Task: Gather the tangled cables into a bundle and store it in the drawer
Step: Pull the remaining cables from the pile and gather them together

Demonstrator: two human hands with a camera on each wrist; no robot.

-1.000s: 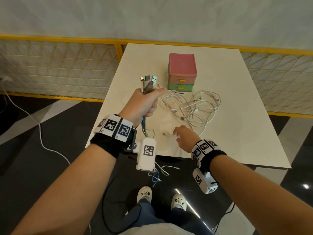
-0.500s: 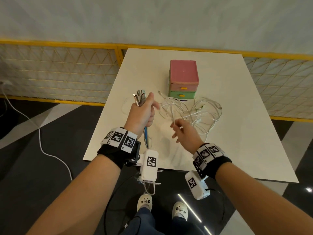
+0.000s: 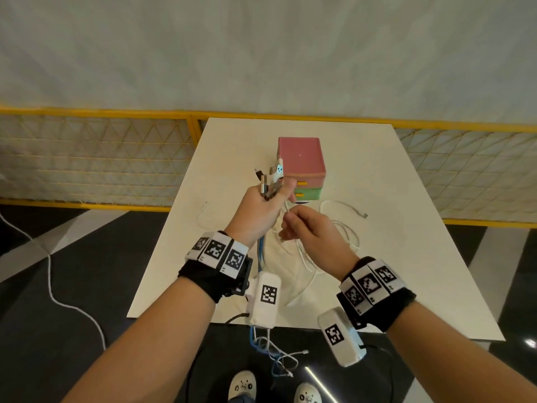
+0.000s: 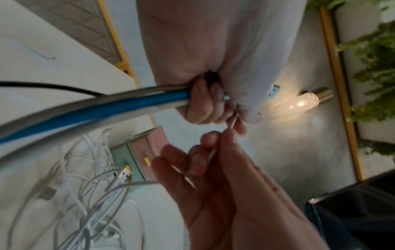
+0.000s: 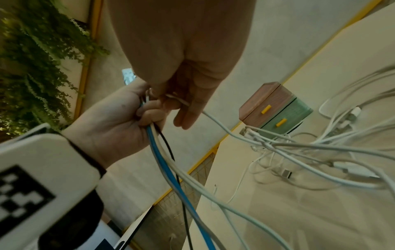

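Note:
My left hand (image 3: 263,209) is raised over the table and grips a bunch of cables (image 5: 169,170), blue, white and black, with their plugs (image 3: 271,178) sticking up above the fist. Their tails hang off the near table edge toward the floor (image 3: 273,356). My right hand (image 3: 308,231) is right beside the left fist and pinches a thin white cable (image 5: 215,121) near its end. That cable runs back to the tangle of white cables (image 5: 320,152) on the table. The small drawer box (image 3: 302,167), pink over green with yellow handles, stands behind the hands with both drawers closed.
A white table (image 3: 406,257) carries everything. One loose white cable (image 3: 345,206) curls right of the box, and another thin one (image 3: 203,212) lies near the left edge. A yellow mesh fence (image 3: 96,158) runs behind. A white cord (image 3: 58,292) trails on the dark floor at left.
My right hand picked a white cable end off the table and brought it up beside the left fist. The left hand kept its bunch and shifted slightly right, in front of the drawer box.

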